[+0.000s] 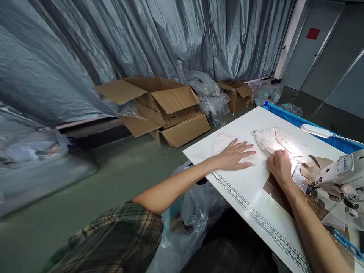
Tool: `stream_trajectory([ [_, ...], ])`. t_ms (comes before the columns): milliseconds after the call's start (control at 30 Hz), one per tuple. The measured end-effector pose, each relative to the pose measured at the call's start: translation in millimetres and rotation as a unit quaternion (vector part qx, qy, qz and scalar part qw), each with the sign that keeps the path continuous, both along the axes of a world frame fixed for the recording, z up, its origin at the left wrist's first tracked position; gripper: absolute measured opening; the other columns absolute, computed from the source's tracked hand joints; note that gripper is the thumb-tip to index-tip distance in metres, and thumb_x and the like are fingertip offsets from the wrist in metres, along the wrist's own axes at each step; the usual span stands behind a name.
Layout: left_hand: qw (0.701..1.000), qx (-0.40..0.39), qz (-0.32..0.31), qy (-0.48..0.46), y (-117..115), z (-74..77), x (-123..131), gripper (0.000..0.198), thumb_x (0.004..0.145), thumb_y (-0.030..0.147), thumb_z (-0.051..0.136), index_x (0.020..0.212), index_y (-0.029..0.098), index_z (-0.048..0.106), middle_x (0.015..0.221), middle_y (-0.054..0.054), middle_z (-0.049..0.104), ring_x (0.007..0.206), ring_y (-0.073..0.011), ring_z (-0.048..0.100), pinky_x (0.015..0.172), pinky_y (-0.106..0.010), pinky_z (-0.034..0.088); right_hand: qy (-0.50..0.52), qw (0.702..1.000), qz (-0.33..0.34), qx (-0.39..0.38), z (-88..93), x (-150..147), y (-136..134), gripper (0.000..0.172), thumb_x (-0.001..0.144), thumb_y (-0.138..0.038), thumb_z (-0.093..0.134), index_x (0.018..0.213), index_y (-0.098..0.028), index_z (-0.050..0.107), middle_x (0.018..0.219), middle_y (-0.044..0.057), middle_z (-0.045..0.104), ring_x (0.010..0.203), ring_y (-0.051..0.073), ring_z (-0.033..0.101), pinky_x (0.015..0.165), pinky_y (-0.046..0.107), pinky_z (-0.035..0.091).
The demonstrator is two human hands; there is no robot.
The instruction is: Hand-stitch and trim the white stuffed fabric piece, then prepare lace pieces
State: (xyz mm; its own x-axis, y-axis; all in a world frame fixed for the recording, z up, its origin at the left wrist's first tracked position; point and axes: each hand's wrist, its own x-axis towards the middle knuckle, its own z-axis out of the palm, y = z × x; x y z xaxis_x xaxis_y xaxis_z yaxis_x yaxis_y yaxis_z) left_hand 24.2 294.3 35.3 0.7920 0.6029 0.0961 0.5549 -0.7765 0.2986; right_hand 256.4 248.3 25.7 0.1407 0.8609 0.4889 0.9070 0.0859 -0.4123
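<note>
My left hand (237, 154) lies with spread fingers on a flat white fabric piece (222, 143) near the table's left corner. To its right, my right hand (280, 165) is closed at the lower edge of a cream knitted piece (269, 139), which lies bunched under a bright light. The fingertips are turned away, so whether they pinch the knit is hidden. Right of that hand stands a sewing machine (345, 170), its needle area close to my wrist. Both fabric pieces rest on the white table (247, 185).
A printed ruler (256, 214) runs along the table's near edge. Blue scissors (348, 244) lie at the lower right. A white lamp (315, 131) reaches in over the blue cloth (287, 117). Open cardboard boxes (170, 106) and plastic bags (210, 102) stand on the floor beyond.
</note>
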Motion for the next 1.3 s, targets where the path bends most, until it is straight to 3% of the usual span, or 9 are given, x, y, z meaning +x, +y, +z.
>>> stream_trajectory([
  [167, 0.997, 0.050, 0.010, -0.065, 15, -0.1, 1, 0.074, 0.090, 0.062, 0.058, 0.151, 0.023, 0.042, 0.164, -0.019, 0.027, 0.151, -0.0379, 0.028, 0.121, -0.066, 0.010, 0.089, 0.995, -0.022, 0.038, 37.6, 1, -30, 0.011, 0.081, -0.029, 0.045, 0.071, -0.025, 0.046, 0.067, 0.001, 0.048, 0.061, 0.020, 0.045, 0.056, 0.032, 0.037],
  [300, 0.974, 0.113, -0.019, -0.196, -7, 5.8, 9, 0.081, 0.083, 0.062, 0.067, 0.146, 0.017, 0.044, 0.146, -0.022, 0.051, 0.138, -0.0361, 0.046, 0.119, -0.066, 0.022, 0.183, 0.982, 0.023, -0.031, 76.4, 3, -78, 0.018, 0.085, -0.035, 0.045, 0.073, -0.024, 0.052, 0.049, -0.006, 0.043, 0.045, 0.016, 0.040, 0.047, 0.028, 0.033],
  [500, 0.940, -0.135, -0.174, -0.262, -49, 31.2, 44, 0.058, 0.096, 0.040, 0.060, 0.148, 0.022, 0.043, 0.142, -0.016, 0.057, 0.132, -0.0263, 0.054, 0.108, -0.047, 0.046, 0.335, 0.932, 0.072, -0.117, 102.7, 22, -137, 0.018, 0.079, -0.037, 0.053, 0.070, -0.022, 0.056, 0.052, -0.005, 0.047, 0.043, 0.012, 0.041, 0.039, 0.023, 0.031],
  [633, 0.891, -0.308, -0.224, -0.245, -72, 28.8, 64, 0.042, 0.090, 0.031, 0.069, 0.129, 0.021, 0.063, 0.120, -0.011, 0.072, 0.108, -0.0212, 0.069, 0.092, -0.035, 0.054, 0.440, 0.883, 0.069, -0.147, 99.2, 43, -168, 0.018, 0.078, -0.039, 0.058, 0.073, -0.022, 0.058, 0.053, -0.004, 0.050, 0.043, 0.012, 0.042, 0.038, 0.022, 0.033],
  [733, 0.862, -0.373, -0.228, -0.257, -84, 31.7, 65, 0.038, 0.083, 0.033, 0.077, 0.119, 0.020, 0.070, 0.109, -0.008, 0.075, 0.094, -0.0177, 0.071, 0.080, -0.028, 0.055, 0.489, 0.849, 0.068, -0.188, 93.7, 59, -188, 0.021, 0.074, -0.042, 0.065, 0.074, -0.021, 0.061, 0.055, -0.002, 0.056, 0.044, 0.013, 0.049, 0.040, 0.023, 0.040],
  [800, 0.861, -0.373, -0.225, -0.263, -84, 38.4, 61, 0.044, 0.078, 0.036, 0.082, 0.117, 0.020, 0.071, 0.107, -0.008, 0.076, 0.092, -0.0173, 0.070, 0.078, -0.026, 0.054, 0.526, 0.820, 0.072, -0.213, 87.1, 68, -195, 0.029, 0.069, -0.046, 0.073, 0.081, -0.021, 0.066, 0.061, 0.000, 0.063, 0.051, 0.016, 0.059, 0.046, 0.026, 0.048],
  [900, 0.892, -0.326, -0.206, -0.236, -76, 44.7, 56, 0.048, 0.073, 0.041, 0.085, 0.115, 0.020, 0.073, 0.107, -0.008, 0.075, 0.095, -0.0181, 0.069, 0.082, -0.027, 0.052, 0.563, 0.790, 0.082, -0.230, 69.1, 80, -194, 0.044, 0.061, -0.050, 0.081, 0.091, -0.019, 0.071, 0.071, 0.004, 0.071, 0.064, 0.020, 0.068, 0.057, 0.031, 0.056],
  [1100, 0.939, -0.328, -0.076, -0.066, -69, 32.4, 60, 0.064, 0.073, 0.050, 0.080, 0.128, 0.020, 0.064, 0.122, -0.010, 0.070, 0.105, -0.0230, 0.066, 0.084, -0.028, 0.050, 0.524, 0.820, -0.018, -0.231, 32.6, 92, -181, 0.035, 0.068, -0.048, 0.076, 0.089, -0.020, 0.072, 0.069, 0.003, 0.069, 0.061, 0.017, 0.063, 0.051, 0.026, 0.050],
  [1300, 0.930, -0.352, -0.057, -0.088, -70, 31.1, 61, 0.050, 0.090, 0.058, 0.056, 0.112, 0.016, 0.070, 0.101, -0.007, 0.072, 0.087, -0.0180, 0.064, 0.074, -0.026, 0.047, 0.433, 0.877, -0.023, -0.207, 24.7, 89, -177, 0.050, 0.073, -0.064, 0.064, 0.090, -0.018, 0.072, 0.069, 0.003, 0.065, 0.063, 0.017, 0.057, 0.053, 0.026, 0.045],
])
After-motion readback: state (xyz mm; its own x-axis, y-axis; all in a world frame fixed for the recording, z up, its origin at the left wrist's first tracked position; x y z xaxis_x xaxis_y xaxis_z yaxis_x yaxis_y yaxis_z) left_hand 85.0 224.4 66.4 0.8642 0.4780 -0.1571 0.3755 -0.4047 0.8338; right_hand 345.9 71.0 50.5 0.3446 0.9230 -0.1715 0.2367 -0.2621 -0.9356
